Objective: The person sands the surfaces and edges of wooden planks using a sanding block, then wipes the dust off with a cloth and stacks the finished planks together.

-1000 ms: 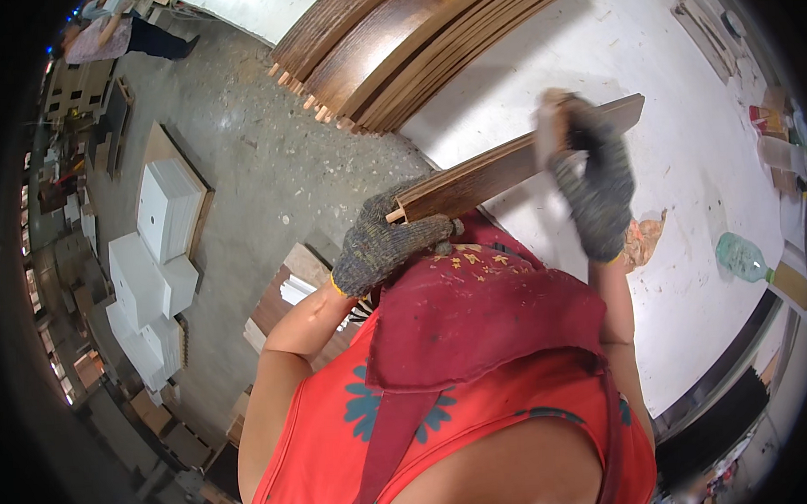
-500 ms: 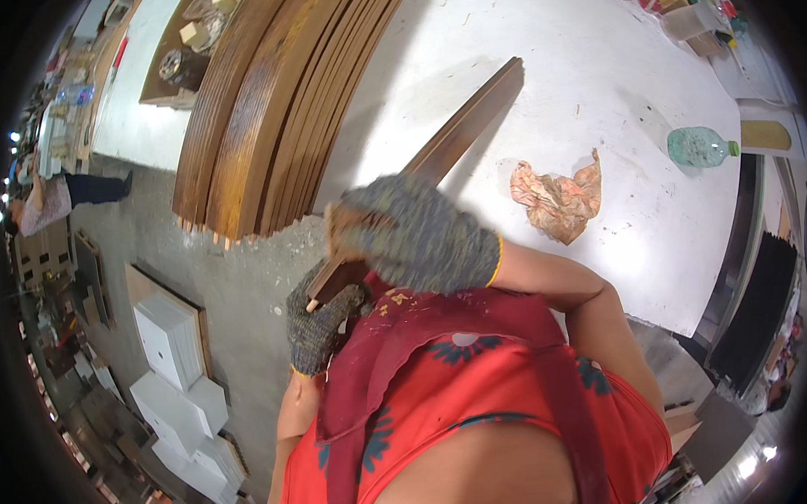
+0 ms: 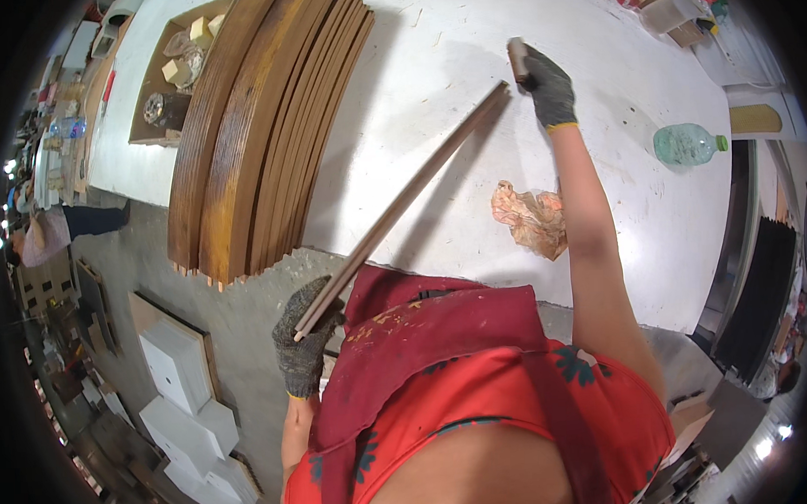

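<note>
My left hand (image 3: 303,349), in a grey knitted glove, grips the near end of a long, narrow brown wooden strip (image 3: 410,193). The strip slants away to the right, its far end over the white tabletop. My right hand (image 3: 549,91), gloved alike with a yellow cuff, is stretched out just past that far end. Its fingers are closed round a small brown block (image 3: 518,61), which stands apart from the strip. A crumpled, stained sheet (image 3: 529,219) lies on the table beside my right forearm.
Left of the strip lies a stack of brown wooden strips (image 3: 271,141), ends over the table edge. Behind it is an open cardboard box (image 3: 153,79) with pale blocks. A green-tinted bottle (image 3: 687,144) lies at the right. White panels (image 3: 172,358) stand on the floor at left.
My right hand with the block has moved from the strip's near end out past its far end. The strip's near end has shifted slightly down and left with my left hand.
</note>
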A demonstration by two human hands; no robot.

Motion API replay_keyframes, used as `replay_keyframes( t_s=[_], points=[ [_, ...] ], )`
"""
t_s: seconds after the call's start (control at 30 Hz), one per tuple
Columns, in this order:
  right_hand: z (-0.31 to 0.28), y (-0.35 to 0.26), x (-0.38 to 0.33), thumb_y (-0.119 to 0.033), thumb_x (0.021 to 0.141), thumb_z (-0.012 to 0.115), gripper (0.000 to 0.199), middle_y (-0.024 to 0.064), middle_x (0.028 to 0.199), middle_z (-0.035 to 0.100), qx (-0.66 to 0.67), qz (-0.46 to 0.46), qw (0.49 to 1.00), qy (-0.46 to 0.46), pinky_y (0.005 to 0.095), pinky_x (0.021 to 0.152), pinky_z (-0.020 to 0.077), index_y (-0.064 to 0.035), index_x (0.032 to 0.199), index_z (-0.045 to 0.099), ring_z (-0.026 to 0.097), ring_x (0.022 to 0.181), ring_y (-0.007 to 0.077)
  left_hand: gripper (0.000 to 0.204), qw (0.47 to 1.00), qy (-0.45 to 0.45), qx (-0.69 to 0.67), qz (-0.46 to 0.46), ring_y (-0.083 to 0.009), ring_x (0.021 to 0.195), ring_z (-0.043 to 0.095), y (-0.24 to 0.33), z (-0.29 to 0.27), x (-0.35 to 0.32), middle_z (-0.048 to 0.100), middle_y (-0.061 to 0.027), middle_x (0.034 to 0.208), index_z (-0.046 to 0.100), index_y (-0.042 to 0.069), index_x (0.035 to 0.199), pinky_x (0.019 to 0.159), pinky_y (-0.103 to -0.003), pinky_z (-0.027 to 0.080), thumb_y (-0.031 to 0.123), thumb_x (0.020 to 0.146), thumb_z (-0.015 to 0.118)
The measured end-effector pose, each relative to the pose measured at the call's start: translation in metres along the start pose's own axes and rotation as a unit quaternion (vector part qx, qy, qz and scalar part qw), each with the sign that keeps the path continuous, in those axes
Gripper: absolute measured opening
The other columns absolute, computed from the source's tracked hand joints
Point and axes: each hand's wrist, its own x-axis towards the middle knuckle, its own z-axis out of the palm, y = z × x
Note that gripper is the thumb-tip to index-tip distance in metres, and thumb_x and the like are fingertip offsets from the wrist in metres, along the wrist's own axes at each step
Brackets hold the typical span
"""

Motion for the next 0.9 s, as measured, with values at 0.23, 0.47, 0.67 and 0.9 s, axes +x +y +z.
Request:
replay_keyframes(
  t_s=[0.23,0.47,0.67,0.9],
  points=[
    [0.006,-0.039,-0.11,-0.012,0.087,0.059,0.046,0.015,0.125,0.057,0.22,0.084,0.971,-0.03,0.0352,0.097,0.0447,0.0063,0.129,0.052,0.053,0.115,0.0254,0.041,0.939,-0.009,0.251,0.236,-0.028,0.111,0.062,-0.009,-0.003,0.014,0.066,-0.0131,0.117,0.068,0.006,0.113,0.095,-0.035,0.048,-0.004,0.074,0.067],
    [0.14,-0.091,-0.234,-0.017,0.081,0.068,0.028,0.0116,0.112,0.063,-0.098,-0.322,0.862,-0.379,0.0421,0.085,0.0516,-0.013,0.108,0.064,0.063,0.1,0.0281,0.036,0.893,-0.041,0.332,0.299,-0.0284,0.108,0.063,0.015,-0.006,0.021,0.066,-0.0128,0.117,0.069,0.006,0.11,0.094,-0.037,0.048,-0.001,0.075,0.068],
    [0.196,-0.084,-0.278,-0.012,0.073,0.064,0.042,0.0105,0.12,0.056,-0.143,-0.368,0.752,-0.527,0.0457,0.09,0.0446,-0.0142,0.115,0.061,0.055,0.109,0.0316,0.04,0.921,-0.035,0.323,0.216,-0.028,0.105,0.063,-0.011,-0.029,0.013,0.066,-0.012,0.114,0.067,0.006,0.113,0.094,-0.037,0.047,0.001,0.073,0.072],
    [0.149,-0.071,-0.249,-0.013,0.072,0.064,0.041,0.011,0.119,0.056,-0.298,-0.428,0.774,-0.359,0.0452,0.089,0.0457,-0.013,0.113,0.062,0.055,0.109,0.0307,0.029,0.899,-0.025,0.313,0.307,-0.0305,0.105,0.064,0.019,-0.007,0.024,0.068,-0.0144,0.111,0.071,0.006,0.105,0.093,-0.037,0.048,0.006,0.076,0.067]
  ],
)
